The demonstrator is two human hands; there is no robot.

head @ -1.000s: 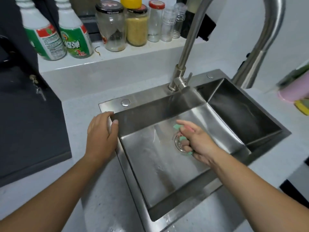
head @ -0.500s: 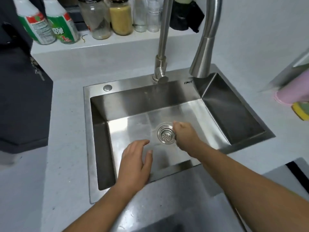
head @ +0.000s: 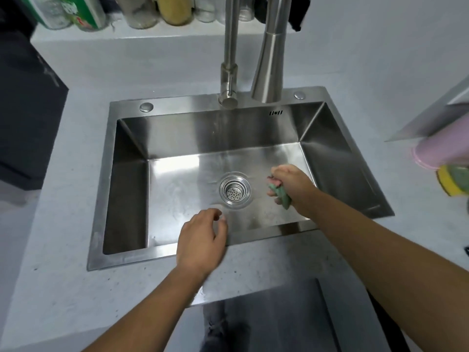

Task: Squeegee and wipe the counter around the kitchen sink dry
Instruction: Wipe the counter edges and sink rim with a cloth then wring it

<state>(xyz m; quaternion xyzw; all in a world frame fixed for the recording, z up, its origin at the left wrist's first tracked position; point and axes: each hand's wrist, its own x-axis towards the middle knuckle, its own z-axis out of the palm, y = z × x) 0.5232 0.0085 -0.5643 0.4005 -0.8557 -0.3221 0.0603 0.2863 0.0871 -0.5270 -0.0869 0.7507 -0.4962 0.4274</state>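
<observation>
A stainless steel sink [head: 127, 179] is set into a pale speckled counter [head: 63, 288]. My right hand [head: 291, 184] is inside the basin, right of the round drain strainer [head: 234, 190], and grips a bunched green and pink cloth [head: 281, 195]. My left hand [head: 200, 240] hovers over the sink's front rim, fingers loosely curled and holding nothing. A few water drops sit on the counter in front of the sink. No squeegee is visible.
A tall steel faucet [head: 229, 72] with a pull-down spray head [head: 269, 69] rises behind the basin. Jars and green bottles [head: 83, 13] line the back ledge. A pink container [head: 441, 148] and yellow-green sponge [head: 454, 181] sit at right. A dark panel [head: 28, 118] stands left.
My left hand left the sink's left rim and came to its front rim. My right hand shifted from over the drain to its right, still holding the cloth. The camera tilted down.
</observation>
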